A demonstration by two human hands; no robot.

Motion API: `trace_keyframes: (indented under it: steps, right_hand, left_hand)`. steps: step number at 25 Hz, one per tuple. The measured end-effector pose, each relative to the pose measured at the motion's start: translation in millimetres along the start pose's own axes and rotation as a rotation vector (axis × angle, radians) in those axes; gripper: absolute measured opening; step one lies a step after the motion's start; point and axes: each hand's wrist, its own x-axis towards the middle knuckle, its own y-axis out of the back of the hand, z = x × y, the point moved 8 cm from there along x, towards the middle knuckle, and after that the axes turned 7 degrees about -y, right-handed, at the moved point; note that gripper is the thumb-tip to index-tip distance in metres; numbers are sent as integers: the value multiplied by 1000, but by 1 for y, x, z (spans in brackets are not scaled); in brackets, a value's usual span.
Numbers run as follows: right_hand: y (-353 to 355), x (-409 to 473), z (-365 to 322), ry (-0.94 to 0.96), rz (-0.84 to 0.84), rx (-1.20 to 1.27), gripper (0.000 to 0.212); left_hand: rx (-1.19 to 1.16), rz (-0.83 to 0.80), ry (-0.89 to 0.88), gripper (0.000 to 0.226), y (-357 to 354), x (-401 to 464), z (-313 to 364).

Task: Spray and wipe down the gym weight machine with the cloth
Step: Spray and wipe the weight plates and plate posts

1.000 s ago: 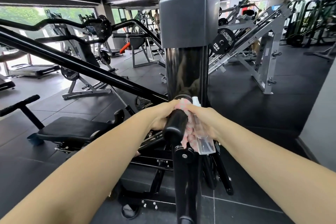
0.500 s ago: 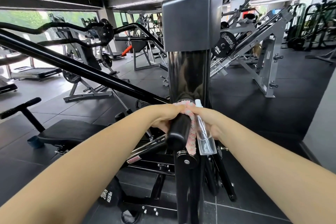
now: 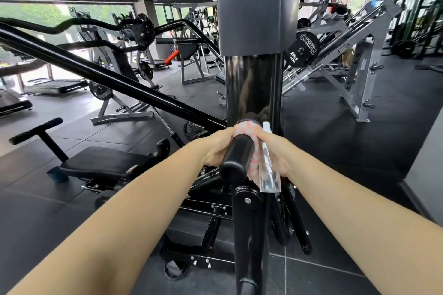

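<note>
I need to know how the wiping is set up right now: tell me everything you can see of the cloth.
The cloth is a soft, fuzzy-looking fabric mottled pink and white. It is wrapped over the far end of the black cylindrical handle, next to the glossy black upright. A loose flap hangs down the handle's right side, beside the clear spray bottle. The left hand grips it from the left and the right hand, which also holds the bottle, from the right. Its underside is hidden.

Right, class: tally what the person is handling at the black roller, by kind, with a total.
Hands: 2, left and right
Cloth, pink and white: 1
Clear spray bottle: 1
Black roller: 1
Total: 5
</note>
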Motion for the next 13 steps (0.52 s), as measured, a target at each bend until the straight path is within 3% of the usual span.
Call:
trace_keyframes:
  steps: [3, 8, 13]
  right_hand:
    - [-3, -24, 10, -1, -76, 20, 34]
    - [-5, -54, 24, 32, -18, -50, 40]
    - [-3, -87, 31, 129, 163, -114, 29]
  left_hand:
    - [25, 3, 41, 39, 2, -19, -10]
    - [-251, -15, 75, 32, -2, -42, -38]
    - [-302, -91, 37, 51, -9, -62, -59]
